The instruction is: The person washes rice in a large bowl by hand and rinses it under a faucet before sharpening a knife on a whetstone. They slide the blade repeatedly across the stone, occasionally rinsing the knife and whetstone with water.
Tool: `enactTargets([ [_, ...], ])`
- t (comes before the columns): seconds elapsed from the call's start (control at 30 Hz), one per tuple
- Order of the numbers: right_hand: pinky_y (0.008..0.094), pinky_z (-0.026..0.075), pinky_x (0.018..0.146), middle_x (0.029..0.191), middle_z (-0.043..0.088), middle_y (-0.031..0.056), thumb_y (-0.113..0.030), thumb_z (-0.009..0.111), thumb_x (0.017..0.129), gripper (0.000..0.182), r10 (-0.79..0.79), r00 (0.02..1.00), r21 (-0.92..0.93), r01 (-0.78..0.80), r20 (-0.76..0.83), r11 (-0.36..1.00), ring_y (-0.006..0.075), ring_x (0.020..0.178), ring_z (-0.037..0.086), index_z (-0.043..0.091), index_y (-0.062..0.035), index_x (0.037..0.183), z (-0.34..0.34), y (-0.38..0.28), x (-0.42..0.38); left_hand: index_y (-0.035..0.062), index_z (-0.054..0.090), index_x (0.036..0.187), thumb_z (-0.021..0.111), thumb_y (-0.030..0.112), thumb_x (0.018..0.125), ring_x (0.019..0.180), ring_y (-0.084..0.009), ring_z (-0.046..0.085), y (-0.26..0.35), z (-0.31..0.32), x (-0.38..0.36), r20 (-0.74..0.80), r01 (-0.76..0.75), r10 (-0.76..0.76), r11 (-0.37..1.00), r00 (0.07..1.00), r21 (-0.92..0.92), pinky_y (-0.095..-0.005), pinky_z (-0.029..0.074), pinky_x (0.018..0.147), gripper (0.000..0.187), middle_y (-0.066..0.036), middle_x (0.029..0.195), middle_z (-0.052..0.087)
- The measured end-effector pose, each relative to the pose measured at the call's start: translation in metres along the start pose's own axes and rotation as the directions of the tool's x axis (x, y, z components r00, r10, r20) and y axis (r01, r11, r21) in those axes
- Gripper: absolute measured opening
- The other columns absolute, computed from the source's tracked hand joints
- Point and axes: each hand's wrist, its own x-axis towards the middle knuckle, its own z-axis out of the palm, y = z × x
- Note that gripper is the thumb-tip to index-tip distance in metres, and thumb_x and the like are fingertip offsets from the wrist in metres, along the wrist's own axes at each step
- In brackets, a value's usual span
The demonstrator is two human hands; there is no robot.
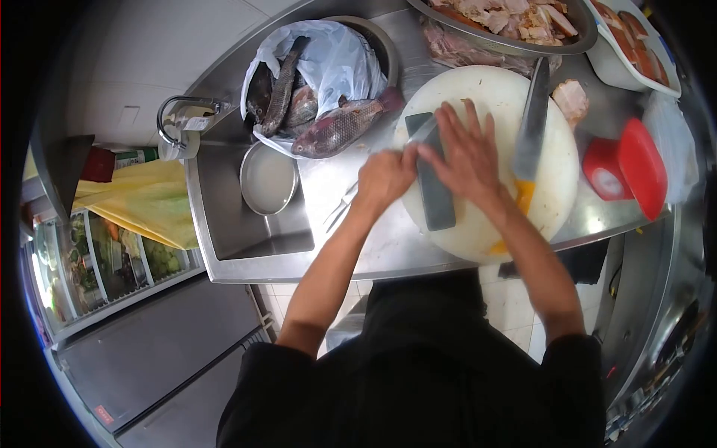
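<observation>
My left hand (385, 178) is closed round a small knife, whose handle is hidden in the fist. Its narrow blade (425, 132) lies across the upper part of a dark grey sharpening stone (435, 196). The stone rests on the left side of a round white cutting board (482, 84). Spread fingers show on my right hand (469, 153), palm down just right of the stone, with the thumb reaching toward the left hand and the blade. A large knife (532, 123) with a yellow handle lies on the board, right of that hand.
Whole fish (340, 131) lie in and beside a plastic bag in a bowl, behind the sink (216, 187) that holds a metal bowl (269, 179). A basin of cut meat (515, 22), a white tub (635, 45) and a red scale (606, 170) stand around the board.
</observation>
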Motion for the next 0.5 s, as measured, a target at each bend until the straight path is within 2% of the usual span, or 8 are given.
enactTargets([
  [0.1,0.0626,0.017,0.115,0.151,0.045,0.0133,-0.049,0.058,0.093,0.072,-0.017,1.000,0.016,0.017,0.007,1.000,0.0400,0.145,0.028,0.045,-0.0001,0.144,-0.002,-0.005,-0.011,0.0005,0.073,0.074,0.042,0.053,0.099,0.078,-0.0479,0.066,-0.001,-0.005,-0.009,0.066,0.038,-0.039,0.999,0.997,0.018,-0.0522,0.052,0.075,0.066,-0.029,0.073,0.064],
  [0.13,0.0628,0.017,0.115,0.151,0.045,0.0133,-0.049,0.059,0.093,0.072,-0.026,1.000,0.027,0.025,0.011,0.999,0.0399,0.145,0.028,0.045,0.0001,0.144,-0.006,-0.009,-0.026,0.0004,0.073,0.074,0.042,0.053,0.099,0.078,-0.0478,0.066,-0.001,-0.009,-0.027,0.151,0.087,-0.093,0.995,0.984,0.049,-0.0523,0.052,0.075,0.066,-0.029,0.073,0.064],
  [0.27,0.0641,0.017,0.115,0.152,0.043,0.0117,-0.046,0.063,0.089,0.073,0.004,0.993,0.162,-0.024,0.121,0.986,0.0403,0.144,0.030,0.045,-0.0025,0.145,-0.020,-0.049,-0.092,0.0009,0.072,0.074,0.049,0.046,0.100,0.072,-0.0476,0.065,-0.019,-0.010,-0.109,0.214,0.158,-0.144,0.986,0.966,-0.052,-0.0529,0.052,0.072,0.057,-0.029,0.071,0.064],
  [0.33,0.0642,0.017,0.115,0.152,0.043,0.0114,-0.046,0.063,0.090,0.072,0.021,0.997,0.134,-0.031,0.079,0.990,0.0402,0.144,0.030,0.045,-0.0027,0.145,-0.017,-0.044,-0.081,0.0009,0.072,0.073,0.048,0.046,0.100,0.071,-0.0474,0.065,-0.021,-0.006,-0.099,0.190,0.141,-0.136,0.990,0.972,-0.015,-0.0529,0.052,0.070,0.058,-0.028,0.071,0.064],
  [0.43,0.0636,0.019,0.114,0.150,0.046,0.0130,-0.048,0.061,0.091,0.071,-0.004,0.999,0.052,0.006,-0.037,0.999,0.0408,0.144,0.031,0.047,-0.0015,0.143,-0.002,-0.016,-0.030,0.0012,0.073,0.073,0.041,0.052,0.100,0.074,-0.0481,0.065,-0.015,0.001,-0.031,0.117,0.035,-0.038,0.999,0.992,0.028,-0.0526,0.053,0.073,0.066,-0.028,0.071,0.065],
  [0.5,0.0633,0.019,0.114,0.150,0.046,0.0133,-0.049,0.060,0.091,0.072,0.011,1.000,0.015,-0.011,-0.018,1.000,0.0408,0.144,0.030,0.046,-0.0013,0.143,-0.001,-0.001,0.000,0.0003,0.073,0.074,0.039,0.052,0.100,0.080,-0.0487,0.066,0.000,-0.002,0.006,0.066,0.026,-0.028,0.999,0.997,0.024,-0.0529,0.052,0.075,0.067,-0.029,0.077,0.066],
])
